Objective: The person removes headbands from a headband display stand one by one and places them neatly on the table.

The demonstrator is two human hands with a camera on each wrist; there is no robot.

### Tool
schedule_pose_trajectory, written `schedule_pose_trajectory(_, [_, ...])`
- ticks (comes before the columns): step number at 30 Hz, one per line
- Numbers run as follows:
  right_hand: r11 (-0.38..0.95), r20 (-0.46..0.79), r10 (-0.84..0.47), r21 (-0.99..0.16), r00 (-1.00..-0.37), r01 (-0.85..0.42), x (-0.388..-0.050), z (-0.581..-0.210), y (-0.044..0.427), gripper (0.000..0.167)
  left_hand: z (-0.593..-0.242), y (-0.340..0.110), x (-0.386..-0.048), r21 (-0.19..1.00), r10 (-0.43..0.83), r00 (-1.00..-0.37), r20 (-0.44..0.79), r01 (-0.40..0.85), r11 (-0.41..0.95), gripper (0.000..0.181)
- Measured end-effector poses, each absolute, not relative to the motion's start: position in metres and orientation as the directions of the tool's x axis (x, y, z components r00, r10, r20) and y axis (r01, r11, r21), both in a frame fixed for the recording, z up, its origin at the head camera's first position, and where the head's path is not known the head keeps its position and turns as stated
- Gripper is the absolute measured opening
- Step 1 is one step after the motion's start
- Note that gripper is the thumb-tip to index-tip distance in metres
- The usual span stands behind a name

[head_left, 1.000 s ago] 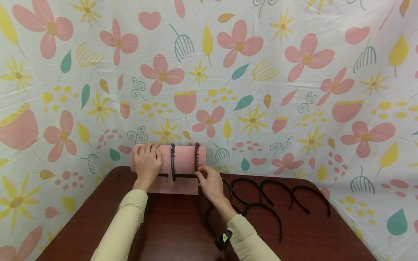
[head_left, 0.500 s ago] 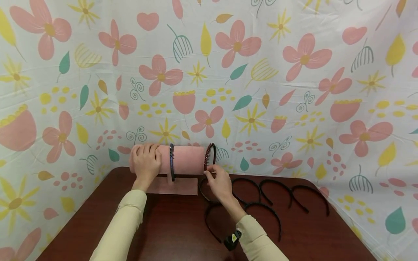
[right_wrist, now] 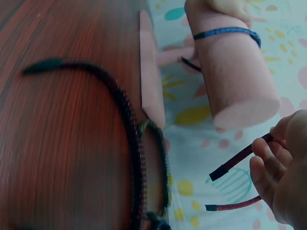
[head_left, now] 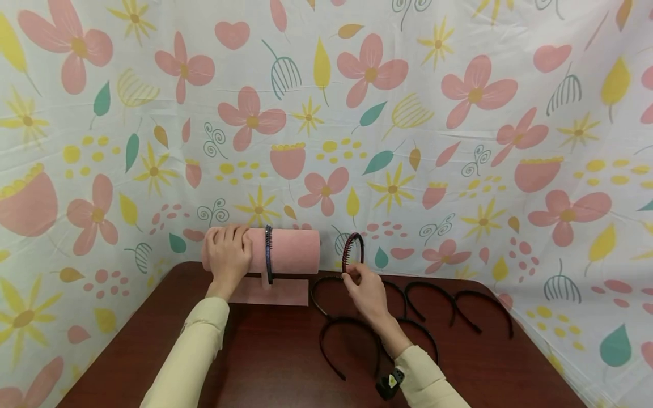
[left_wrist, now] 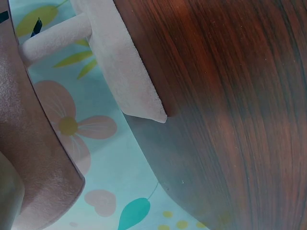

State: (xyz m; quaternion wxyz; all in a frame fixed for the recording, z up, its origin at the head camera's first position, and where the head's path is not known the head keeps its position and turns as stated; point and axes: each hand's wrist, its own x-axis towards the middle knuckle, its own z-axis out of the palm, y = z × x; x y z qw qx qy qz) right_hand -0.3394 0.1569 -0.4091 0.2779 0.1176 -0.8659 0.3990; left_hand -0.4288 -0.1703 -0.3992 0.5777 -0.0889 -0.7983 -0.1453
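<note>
A dark red toothed headband is pinched by my right hand, held up to the right of a pink padded headband stand. In the right wrist view, both tips of that headband point toward the stand's round end, apart from it. My left hand rests over the left end of the stand's roll, its fingers bent across the top. Around the middle of the roll sits a blue toothed headband. The left wrist view shows the roll and the flat base, with little of the hand.
Several dark headbands lie on the brown wooden table at the right, some under my right forearm. The stand's pink base rests near the table's back edge. A flower-patterned cloth hangs behind.
The dark red headband has come off the roll's right end and moved right, away from the stand, in my right hand. My left hand stays on the roll.
</note>
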Motion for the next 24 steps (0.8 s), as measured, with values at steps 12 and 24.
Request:
schedule_pose_trajectory(12, [0.699,0.560,0.021,-0.601,-0.828,-0.389,-0.325,-0.408,0.183,0.006,-0.401,-0.171,-0.430,0.127,-0.034,-0.290,0.956,0.310,0.942,0.035])
schedule_pose_trajectory(24, [0.756,0.540,0.043,-0.568,-0.841,-0.326,-0.307,-0.410,0.217,0.007,-0.401,-0.170,-0.430,0.125,-0.029,-0.293,0.956,0.312,0.942,0.037])
